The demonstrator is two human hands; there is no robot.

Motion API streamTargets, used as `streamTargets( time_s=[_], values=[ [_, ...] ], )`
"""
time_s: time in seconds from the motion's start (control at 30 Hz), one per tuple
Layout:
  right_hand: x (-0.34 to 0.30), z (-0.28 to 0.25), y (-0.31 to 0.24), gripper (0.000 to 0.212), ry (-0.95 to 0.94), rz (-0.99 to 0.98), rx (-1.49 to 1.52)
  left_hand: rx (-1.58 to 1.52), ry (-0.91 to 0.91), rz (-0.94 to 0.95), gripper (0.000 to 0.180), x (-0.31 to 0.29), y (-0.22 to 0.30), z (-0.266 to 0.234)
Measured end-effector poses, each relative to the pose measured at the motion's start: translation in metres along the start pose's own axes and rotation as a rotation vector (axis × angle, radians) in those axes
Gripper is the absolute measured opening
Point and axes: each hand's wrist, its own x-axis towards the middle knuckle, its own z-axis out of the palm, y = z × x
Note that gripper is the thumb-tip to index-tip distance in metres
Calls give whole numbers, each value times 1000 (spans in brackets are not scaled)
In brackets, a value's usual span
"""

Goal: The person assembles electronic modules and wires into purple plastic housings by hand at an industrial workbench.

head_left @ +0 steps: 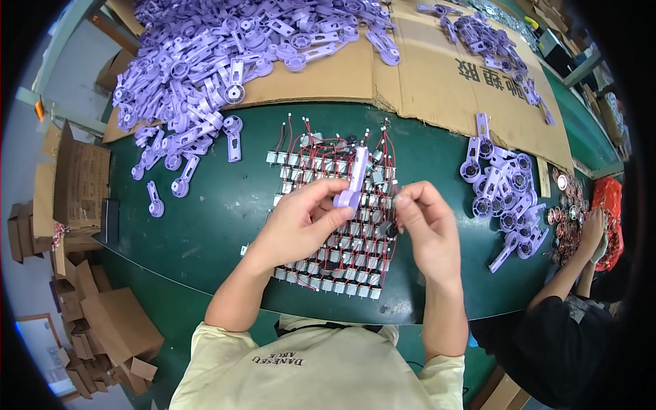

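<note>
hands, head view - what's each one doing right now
left hand: closed on a purple plastic part
right hand: pinched shut on a small dark piece, too small to identify

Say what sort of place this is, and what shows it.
Probably a small factory assembly bench: heaps of identical purple plastic parts, rows of little wired motors on the green table, and cardboard boxes alongside.

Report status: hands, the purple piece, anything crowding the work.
Left hand pinching purple plastic arm upright. Right hand fingers closed on a small dark part. Tray of wired motors directly beneath; co-worker's hand far right, apart.
</note>
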Motion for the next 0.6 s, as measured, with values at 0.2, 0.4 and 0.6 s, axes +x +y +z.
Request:
streamTargets(
  time_s=[0.2, 0.4, 0.6],
  values=[
    [-9, -3, -6, 13, -128, -20, 76, 380, -5, 489, 51, -15, 27, 17],
    [-25, 0, -6, 11, -131, -49, 354, 492, -115, 570, 23, -12, 58, 3],
    [-14, 11, -5, 12, -155, -143, 445, 552, -374, 302, 24, -3, 78, 1]
  ],
)
